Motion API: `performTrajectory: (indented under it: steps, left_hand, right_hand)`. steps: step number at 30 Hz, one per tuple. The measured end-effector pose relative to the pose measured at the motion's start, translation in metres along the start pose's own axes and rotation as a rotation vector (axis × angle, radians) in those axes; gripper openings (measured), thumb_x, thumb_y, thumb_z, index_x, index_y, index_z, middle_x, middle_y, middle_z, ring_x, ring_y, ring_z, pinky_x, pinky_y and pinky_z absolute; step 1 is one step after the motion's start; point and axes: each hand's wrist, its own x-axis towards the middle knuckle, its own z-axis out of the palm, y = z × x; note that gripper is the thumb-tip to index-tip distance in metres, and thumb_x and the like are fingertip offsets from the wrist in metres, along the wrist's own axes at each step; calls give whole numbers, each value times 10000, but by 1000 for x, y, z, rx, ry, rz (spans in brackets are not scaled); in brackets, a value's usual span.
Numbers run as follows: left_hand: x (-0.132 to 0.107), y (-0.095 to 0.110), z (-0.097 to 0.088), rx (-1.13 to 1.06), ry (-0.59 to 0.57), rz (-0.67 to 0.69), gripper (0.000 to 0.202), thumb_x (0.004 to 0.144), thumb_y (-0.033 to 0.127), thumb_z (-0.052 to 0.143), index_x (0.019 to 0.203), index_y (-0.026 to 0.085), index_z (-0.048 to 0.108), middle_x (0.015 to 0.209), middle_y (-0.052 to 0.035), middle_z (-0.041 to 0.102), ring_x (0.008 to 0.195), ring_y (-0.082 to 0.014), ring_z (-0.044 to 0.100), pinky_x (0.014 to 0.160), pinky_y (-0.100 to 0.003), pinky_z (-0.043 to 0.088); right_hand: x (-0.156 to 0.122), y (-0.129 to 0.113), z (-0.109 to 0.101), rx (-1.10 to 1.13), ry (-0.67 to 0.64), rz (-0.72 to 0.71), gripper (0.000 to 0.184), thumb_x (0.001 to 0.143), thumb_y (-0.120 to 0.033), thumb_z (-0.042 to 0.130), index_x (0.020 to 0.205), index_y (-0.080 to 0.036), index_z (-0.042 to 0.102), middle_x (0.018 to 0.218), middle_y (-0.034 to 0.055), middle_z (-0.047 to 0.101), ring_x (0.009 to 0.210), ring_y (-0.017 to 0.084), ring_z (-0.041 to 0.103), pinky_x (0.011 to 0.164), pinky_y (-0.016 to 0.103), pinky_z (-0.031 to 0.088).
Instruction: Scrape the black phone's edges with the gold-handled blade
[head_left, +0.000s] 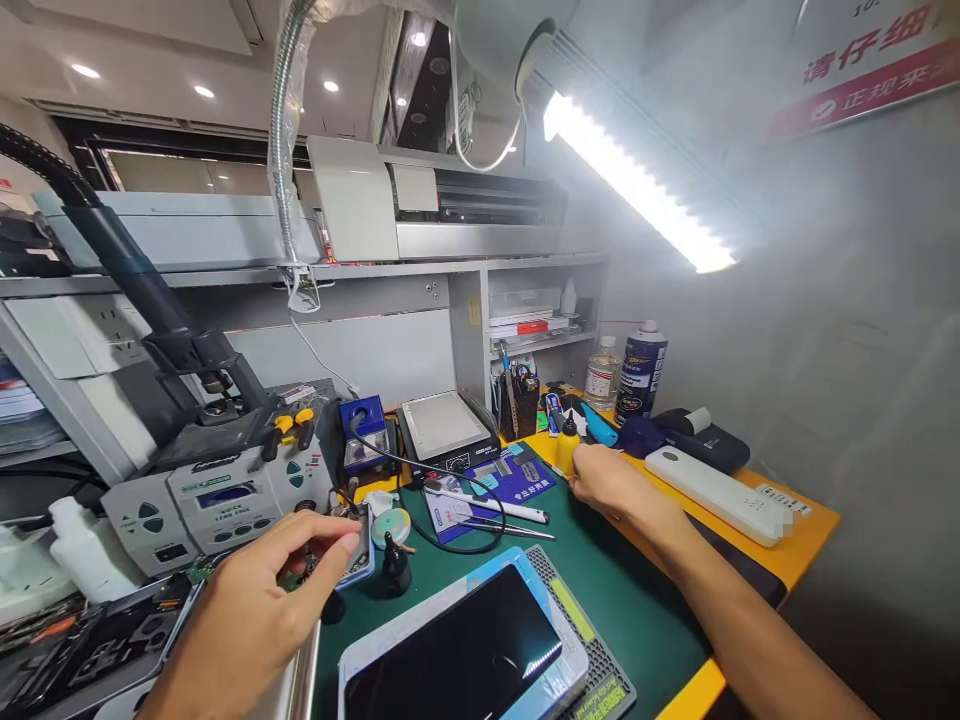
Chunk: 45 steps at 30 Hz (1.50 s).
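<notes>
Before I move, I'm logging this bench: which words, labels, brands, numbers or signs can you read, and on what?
"QUICK": grey station
"LEAD FREE": same station
"10", cut off: wall sign
"请仔细", cut off: same sign
"正规来", cut off: its red band
"专注好", rest unclear: blue card
Too small or blurred: spray can, clear bottle, yellow-green label.

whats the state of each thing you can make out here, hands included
Left hand: thumb and fingertips close together, grip unclear
Right hand: at the yellow bottle, grip partly hidden
Yellow bottle: upright
Phone: face up, screen dark
Small black bottle: upright
Spray can: upright
Clear bottle: upright
Strip light: lit
Ceiling lights: lit
</notes>
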Motion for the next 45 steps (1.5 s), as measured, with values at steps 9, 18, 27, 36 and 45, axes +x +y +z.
performTrajectory:
  steps: [9, 18, 27, 36, 45]
  left_hand:
    - [-4, 15, -2, 17, -1, 43, 401, 829, 631, 561, 943, 286, 732, 882, -2, 722, 822, -226, 659, 743, -310, 505]
    - [8, 32, 1, 8, -73, 132, 317, 873, 480, 595, 982, 227, 752, 990, -23, 732, 833, -206, 614, 769, -332, 446]
    - [13, 29, 5, 68, -111, 143, 297, 877, 490, 627, 975, 241, 756, 964, 17, 718, 792, -151, 593, 728, -292, 432]
    - [17, 26, 10, 145, -91, 190, 196, 843, 433, 656, 868, 287, 785, 921, 53, 722, 682, -122, 550, 651, -292, 402]
    - [19, 24, 14, 152, -38, 197, 151, 805, 344, 671, 796, 254, 791, 757, 55, 729, 570, -96, 529, 560, -265, 396]
  right_hand:
    - [-11, -2, -7, 334, 69, -4, 243, 964, -335, 647, 1128, -156, 652, 1139, 75, 669, 973, 222, 668, 840, 415, 565]
    - [-52, -45, -42, 1272, -254, -459, 235, 778, -366, 570, 948, -214, 627, 619, -19, 612, 510, 154, 566, 464, 257, 403]
    - [-35, -86, -27, 1590, -548, -513, 179, 895, -278, 642, 1003, -166, 730, 899, 51, 771, 775, 182, 752, 606, 242, 580]
    - [-38, -103, 9, 1438, -271, -553, 183, 834, -270, 811, 898, -107, 757, 760, 102, 762, 689, 196, 747, 593, 231, 607]
    - [-34, -114, 18, 1528, -178, -497, 84, 826, -124, 777, 902, -98, 752, 837, 121, 767, 785, 273, 772, 841, 480, 651]
